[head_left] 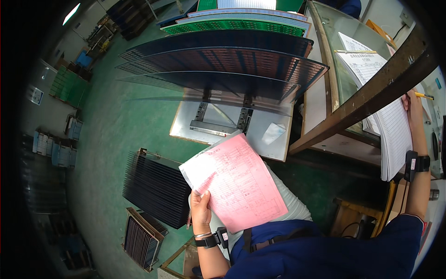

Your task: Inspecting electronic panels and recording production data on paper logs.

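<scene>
My left hand [201, 213] is closed on the lower left edge of a pink paper form [246, 181], thumb on top. White glare covers the form's left side, and it lies over my lap. At the far right, my right hand [410, 104] rests by the edge of a thick stack of white printed forms [391, 128] on the glass-topped desk [329, 37]. A yellow pen [423, 96] sticks out of that hand to the right. Its fingers are partly hidden, but they look curled round the pen. A rusty metal bar [362, 97] crosses in front of the stack.
Large dark panels [218, 60] stand upright in a rack ahead of me, with green circuit panels [237, 27] behind. A white board [274, 149] bears a metal bracket and a crumpled white piece [274, 133]. Black slotted racks [158, 188] stand on the green floor at left.
</scene>
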{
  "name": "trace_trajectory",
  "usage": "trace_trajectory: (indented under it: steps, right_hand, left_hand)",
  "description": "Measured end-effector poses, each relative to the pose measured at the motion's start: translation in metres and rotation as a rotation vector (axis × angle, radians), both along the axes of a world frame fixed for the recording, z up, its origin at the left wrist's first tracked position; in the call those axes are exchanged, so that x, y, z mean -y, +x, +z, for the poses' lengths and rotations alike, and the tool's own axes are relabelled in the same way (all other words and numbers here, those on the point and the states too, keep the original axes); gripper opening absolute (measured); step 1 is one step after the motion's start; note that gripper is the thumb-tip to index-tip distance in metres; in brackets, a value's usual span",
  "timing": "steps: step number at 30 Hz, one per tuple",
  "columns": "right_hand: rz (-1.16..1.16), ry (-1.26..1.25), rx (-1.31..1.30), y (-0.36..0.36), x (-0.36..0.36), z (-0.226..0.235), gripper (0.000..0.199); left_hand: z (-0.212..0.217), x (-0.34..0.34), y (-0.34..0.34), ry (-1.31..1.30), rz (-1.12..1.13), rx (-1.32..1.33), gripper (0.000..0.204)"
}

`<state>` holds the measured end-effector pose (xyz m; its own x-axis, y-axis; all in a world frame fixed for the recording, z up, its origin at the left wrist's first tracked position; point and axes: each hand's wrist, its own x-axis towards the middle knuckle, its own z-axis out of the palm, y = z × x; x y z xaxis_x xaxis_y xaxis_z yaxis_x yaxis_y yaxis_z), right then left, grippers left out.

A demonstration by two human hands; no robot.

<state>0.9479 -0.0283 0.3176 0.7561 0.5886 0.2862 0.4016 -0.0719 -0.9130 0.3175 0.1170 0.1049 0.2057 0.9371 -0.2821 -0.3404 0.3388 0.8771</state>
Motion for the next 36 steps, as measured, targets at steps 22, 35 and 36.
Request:
trace_trajectory:
  steps: [22, 35, 36]
  right_hand:
    - [-0.102, -0.082, 0.028, -0.033, -0.001, 0.018, 0.008]
    - [-0.079, -0.116, 0.057, -0.037, -0.004, 0.02, 0.009]
    - [-0.085, -0.124, 0.07, -0.038, -0.005, 0.02, 0.009]
  left_hand:
    - [0.109, 0.022, 0.055, 0.042, -0.12, -0.711, 0.047]
    - [0.067, 0.015, 0.036, -0.083, -0.064, -0.358, 0.045]
    - [0.067, 0.014, 0.035, -0.083, -0.064, -0.357, 0.045]
